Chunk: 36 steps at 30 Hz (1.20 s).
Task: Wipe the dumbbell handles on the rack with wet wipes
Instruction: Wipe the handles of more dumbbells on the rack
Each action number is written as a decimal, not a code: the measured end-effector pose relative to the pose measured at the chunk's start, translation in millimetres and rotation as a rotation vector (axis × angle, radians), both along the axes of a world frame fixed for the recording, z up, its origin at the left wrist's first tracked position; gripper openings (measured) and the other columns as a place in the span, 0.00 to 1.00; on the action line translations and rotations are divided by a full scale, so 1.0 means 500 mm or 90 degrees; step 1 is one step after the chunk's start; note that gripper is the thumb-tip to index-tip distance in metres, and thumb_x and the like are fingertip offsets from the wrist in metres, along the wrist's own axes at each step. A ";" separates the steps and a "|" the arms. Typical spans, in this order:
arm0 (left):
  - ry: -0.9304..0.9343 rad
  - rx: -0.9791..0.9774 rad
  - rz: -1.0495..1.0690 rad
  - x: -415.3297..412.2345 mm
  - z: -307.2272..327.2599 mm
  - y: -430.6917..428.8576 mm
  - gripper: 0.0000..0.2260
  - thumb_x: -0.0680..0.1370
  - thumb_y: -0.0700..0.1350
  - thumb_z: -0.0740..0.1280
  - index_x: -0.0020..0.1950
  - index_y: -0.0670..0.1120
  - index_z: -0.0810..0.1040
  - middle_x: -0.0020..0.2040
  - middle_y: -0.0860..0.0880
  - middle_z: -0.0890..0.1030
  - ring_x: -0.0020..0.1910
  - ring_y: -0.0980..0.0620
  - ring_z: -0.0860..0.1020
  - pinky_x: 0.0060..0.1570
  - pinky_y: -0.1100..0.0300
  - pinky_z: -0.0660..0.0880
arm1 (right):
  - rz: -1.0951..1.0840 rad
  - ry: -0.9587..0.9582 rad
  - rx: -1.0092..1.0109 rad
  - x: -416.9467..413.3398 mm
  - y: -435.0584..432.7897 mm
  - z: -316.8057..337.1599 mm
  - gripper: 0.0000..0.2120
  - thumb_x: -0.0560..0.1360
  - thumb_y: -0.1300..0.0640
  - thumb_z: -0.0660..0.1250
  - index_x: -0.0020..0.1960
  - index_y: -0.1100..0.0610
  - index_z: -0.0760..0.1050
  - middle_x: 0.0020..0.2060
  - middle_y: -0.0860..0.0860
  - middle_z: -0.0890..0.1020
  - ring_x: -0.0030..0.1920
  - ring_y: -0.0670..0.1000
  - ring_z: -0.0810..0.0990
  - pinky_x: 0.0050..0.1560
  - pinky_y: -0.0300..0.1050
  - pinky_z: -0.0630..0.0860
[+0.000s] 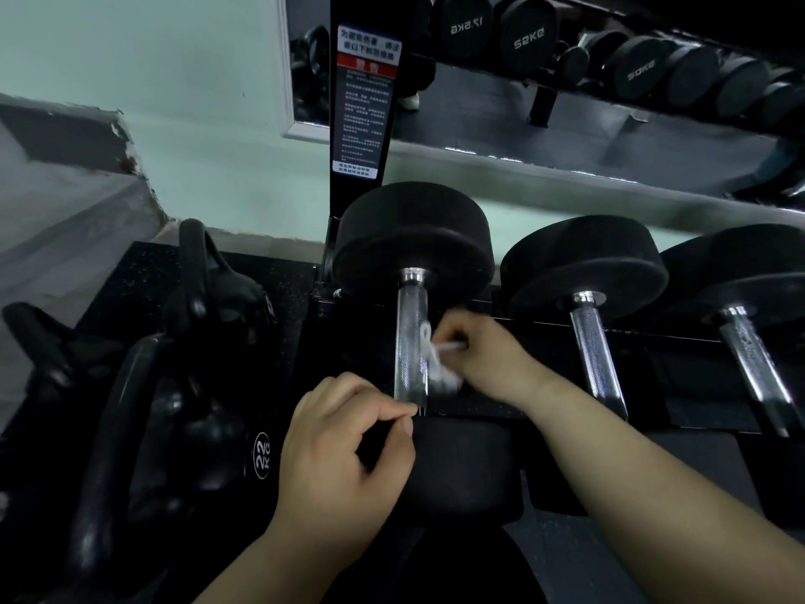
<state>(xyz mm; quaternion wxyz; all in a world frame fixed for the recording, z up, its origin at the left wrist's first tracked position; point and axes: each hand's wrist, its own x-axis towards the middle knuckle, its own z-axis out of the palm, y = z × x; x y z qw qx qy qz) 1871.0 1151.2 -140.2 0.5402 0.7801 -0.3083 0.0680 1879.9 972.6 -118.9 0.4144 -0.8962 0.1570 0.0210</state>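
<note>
At a gym's black steel rack [540,321], a person's right hand [475,350] grips a crumpled white wet wipe [440,370] and presses it to the right side of the knurled chrome handle [409,342] of the leftmost black round-headed dumbbell [414,237], about midway along the bar. The left hand [344,446] hovers at the near end of that handle, fingers curled and thumb meeting forefinger; whether it pinches anything cannot be told. The work appears to be in its early stage: the wipe is on the first handle in the row, and nothing shows how much of that bar has been covered. To the right, the second chrome handle [594,350] and the third chrome handle [753,364] lie well apart from both hands with no wipe near them, so they look to be among the jobs left, along with any dumbbells beyond the frame's right edge. Black kettlebells [200,298] stand on the floor mat to the left, and a wall mirror [610,115] above reflects further weights.
</note>
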 end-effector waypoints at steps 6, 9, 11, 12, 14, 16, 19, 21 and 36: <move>0.000 -0.010 -0.022 0.002 0.003 0.002 0.05 0.70 0.50 0.61 0.43 0.54 0.75 0.40 0.65 0.73 0.40 0.64 0.73 0.42 0.68 0.68 | -0.071 -0.019 -0.031 0.013 0.012 0.004 0.17 0.71 0.68 0.60 0.30 0.51 0.65 0.27 0.47 0.70 0.28 0.42 0.67 0.24 0.27 0.65; 0.003 0.002 -0.032 0.004 0.005 0.002 0.05 0.70 0.50 0.60 0.43 0.55 0.75 0.40 0.67 0.72 0.40 0.64 0.72 0.43 0.71 0.67 | 0.014 0.053 0.038 -0.038 0.015 -0.003 0.16 0.70 0.69 0.63 0.30 0.52 0.67 0.28 0.47 0.71 0.28 0.40 0.69 0.26 0.27 0.64; 0.002 0.008 -0.039 0.004 0.007 0.003 0.06 0.70 0.50 0.60 0.44 0.54 0.75 0.40 0.68 0.72 0.40 0.65 0.72 0.43 0.73 0.66 | -0.033 0.011 0.104 -0.049 0.012 -0.003 0.16 0.71 0.70 0.63 0.31 0.52 0.70 0.27 0.47 0.72 0.25 0.39 0.70 0.27 0.26 0.65; 0.012 0.009 -0.047 0.004 0.008 0.004 0.06 0.70 0.50 0.60 0.44 0.54 0.75 0.41 0.67 0.73 0.41 0.65 0.72 0.44 0.74 0.66 | -0.070 -0.028 0.133 -0.049 0.010 0.000 0.15 0.71 0.70 0.64 0.31 0.52 0.70 0.27 0.47 0.73 0.24 0.38 0.70 0.27 0.27 0.65; 0.070 0.004 -0.077 0.009 0.016 0.005 0.09 0.69 0.53 0.59 0.47 0.57 0.76 0.45 0.65 0.75 0.44 0.65 0.73 0.47 0.76 0.66 | -0.111 -0.093 0.173 -0.046 0.011 0.017 0.14 0.71 0.69 0.64 0.32 0.53 0.71 0.27 0.47 0.74 0.25 0.38 0.70 0.29 0.28 0.67; 0.137 -0.001 -0.103 0.025 0.032 0.001 0.11 0.69 0.54 0.60 0.50 0.63 0.74 0.49 0.64 0.74 0.48 0.68 0.72 0.48 0.80 0.65 | -0.106 -0.136 0.210 -0.045 0.017 0.039 0.13 0.72 0.68 0.64 0.33 0.54 0.72 0.26 0.44 0.74 0.26 0.37 0.70 0.29 0.28 0.68; 0.205 0.040 -0.103 0.077 0.061 -0.018 0.22 0.73 0.44 0.66 0.63 0.59 0.66 0.55 0.61 0.69 0.48 0.71 0.70 0.47 0.83 0.65 | -0.063 -0.158 0.246 -0.048 0.028 0.062 0.12 0.72 0.68 0.64 0.34 0.54 0.72 0.27 0.45 0.74 0.28 0.38 0.70 0.30 0.29 0.68; 0.237 0.089 -0.150 0.112 0.079 -0.032 0.17 0.73 0.41 0.67 0.59 0.57 0.70 0.50 0.63 0.73 0.47 0.71 0.70 0.45 0.82 0.66 | -0.034 -0.138 0.250 -0.049 0.041 0.062 0.10 0.72 0.66 0.65 0.35 0.54 0.72 0.30 0.47 0.74 0.30 0.40 0.71 0.31 0.31 0.68; 0.357 0.020 0.055 0.208 -0.014 -0.024 0.11 0.74 0.37 0.67 0.34 0.48 0.71 0.35 0.49 0.75 0.34 0.53 0.74 0.35 0.66 0.76 | -0.254 -0.222 0.145 -0.112 0.071 -0.001 0.21 0.77 0.59 0.58 0.26 0.58 0.68 0.18 0.45 0.71 0.24 0.39 0.70 0.30 0.28 0.65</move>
